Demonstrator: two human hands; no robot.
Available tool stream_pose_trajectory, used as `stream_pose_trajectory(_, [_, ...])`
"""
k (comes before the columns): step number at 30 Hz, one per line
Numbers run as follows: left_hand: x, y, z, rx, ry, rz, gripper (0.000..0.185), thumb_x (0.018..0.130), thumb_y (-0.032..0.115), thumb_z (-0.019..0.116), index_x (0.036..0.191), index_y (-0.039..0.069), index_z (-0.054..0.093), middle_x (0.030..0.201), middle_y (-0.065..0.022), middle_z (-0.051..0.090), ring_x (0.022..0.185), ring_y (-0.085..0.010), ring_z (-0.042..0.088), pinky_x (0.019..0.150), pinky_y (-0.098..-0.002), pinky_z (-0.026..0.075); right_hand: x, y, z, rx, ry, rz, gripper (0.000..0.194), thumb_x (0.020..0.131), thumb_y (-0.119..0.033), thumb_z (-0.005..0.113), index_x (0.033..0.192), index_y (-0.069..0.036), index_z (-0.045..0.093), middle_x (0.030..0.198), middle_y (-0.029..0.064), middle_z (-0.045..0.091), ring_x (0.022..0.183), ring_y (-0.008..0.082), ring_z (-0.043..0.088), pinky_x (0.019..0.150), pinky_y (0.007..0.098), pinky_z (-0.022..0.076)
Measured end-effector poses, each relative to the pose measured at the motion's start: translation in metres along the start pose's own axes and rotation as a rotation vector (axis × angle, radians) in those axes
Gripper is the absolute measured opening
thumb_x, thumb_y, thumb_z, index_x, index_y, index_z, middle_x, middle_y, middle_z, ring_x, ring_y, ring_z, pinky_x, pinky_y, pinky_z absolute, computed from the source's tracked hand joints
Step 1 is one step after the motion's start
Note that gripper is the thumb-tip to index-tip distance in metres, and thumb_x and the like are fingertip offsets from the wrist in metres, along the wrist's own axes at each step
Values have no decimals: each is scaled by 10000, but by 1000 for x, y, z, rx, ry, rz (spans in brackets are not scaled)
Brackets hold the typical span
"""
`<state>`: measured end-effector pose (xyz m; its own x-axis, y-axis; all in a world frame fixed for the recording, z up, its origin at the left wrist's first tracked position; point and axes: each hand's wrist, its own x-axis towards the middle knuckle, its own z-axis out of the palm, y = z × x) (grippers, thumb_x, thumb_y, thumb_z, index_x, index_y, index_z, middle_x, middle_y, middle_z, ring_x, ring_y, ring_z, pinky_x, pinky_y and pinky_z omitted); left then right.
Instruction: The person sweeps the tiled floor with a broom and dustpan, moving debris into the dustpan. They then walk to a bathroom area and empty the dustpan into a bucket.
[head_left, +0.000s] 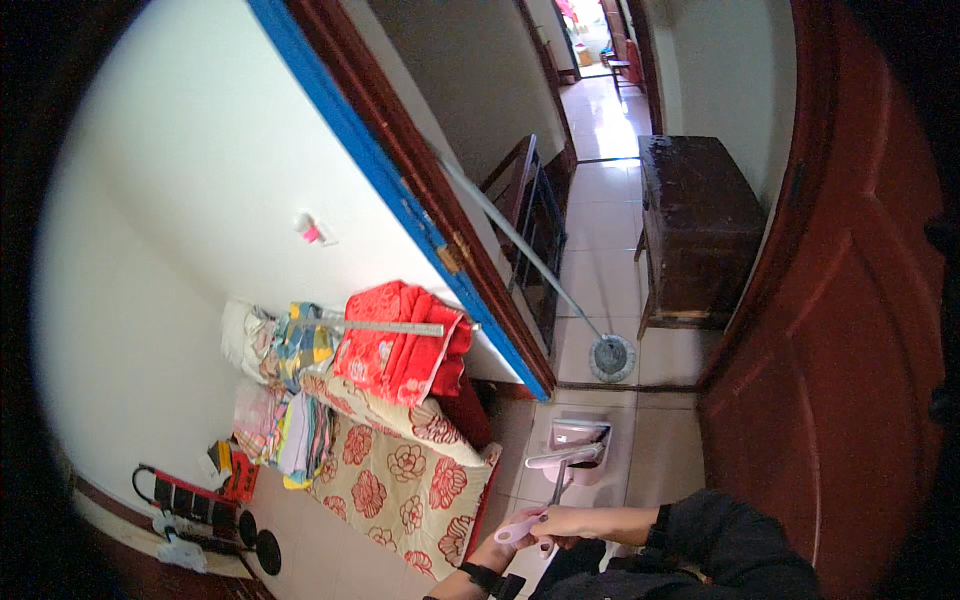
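Before my body, my left hand (512, 520) and my right hand (564, 522) are close together, closed around two pink-ended handles. One pink handle end (510, 532) with a hanging hole points left; the other pink handle end (546, 549) sticks out below my fingers. Which hand grips which handle is hard to tell. From the hands a grey shaft (558, 487) runs to a pink broom head (564, 455). That head lies across a pink dustpan (560, 433) on the tiled floor. A dark band (480, 576) circles my left wrist.
A round-headed mop (611, 358) leans against the door frame (450, 251) at the threshold. A dark wooden cabinet (697, 232) stands beyond it, and a red-brown door (817, 390) is on the right. Leftward lie a floral mat (405, 465), red bedding (397, 345) and folded clothes (300, 442).
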<state>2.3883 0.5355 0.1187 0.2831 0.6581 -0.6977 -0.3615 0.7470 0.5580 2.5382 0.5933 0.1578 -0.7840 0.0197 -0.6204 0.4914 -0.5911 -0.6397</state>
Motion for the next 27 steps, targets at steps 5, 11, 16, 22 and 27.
stream_pose_trajectory(5, [33,69,13,233,27,104,261,889,149,427,1054,-31,517,921,-106,601,776,-159,599,713,-249,502,26,-32,-59,-31,0,-135,163,781,-203,516,896,-112,588,563,-5,509,359,94,390,310,241,278])
stream_pose_trajectory(11, [93,138,-15,52,-342,17,341,871,158,476,1160,-24,460,1033,-76,551,927,-145,540,798,-247,455,30,-109,-111,-148,282,66,330,779,-339,547,848,-16,552,620,57,534,444,139,491,346,279,367])
stream_pose_trajectory(16, [90,201,-10,181,-295,31,465,865,311,464,1202,-8,438,1082,-70,523,986,-125,497,834,-233,410,28,-159,-144,-135,171,18,401,791,-417,542,913,-35,549,609,51,528,448,139,495,363,266,375])
stream_pose_trajectory(22, [95,261,13,292,-417,219,612,871,468,417,1261,-4,394,1133,-68,493,1028,-127,452,878,-242,355,26,-232,-237,-748,-98,165,624,756,-603,517,968,-18,562,727,131,596,623,216,594,494,339,470])
stream_pose_trajectory(27, [126,279,34,94,-91,180,401,901,242,475,1213,-7,438,1009,-67,560,845,-113,543,676,-196,434,71,-367,-383,-949,1194,-750,979,615,-355,746,1337,-16,178,1179,232,362,1122,384,344,949,434,313])
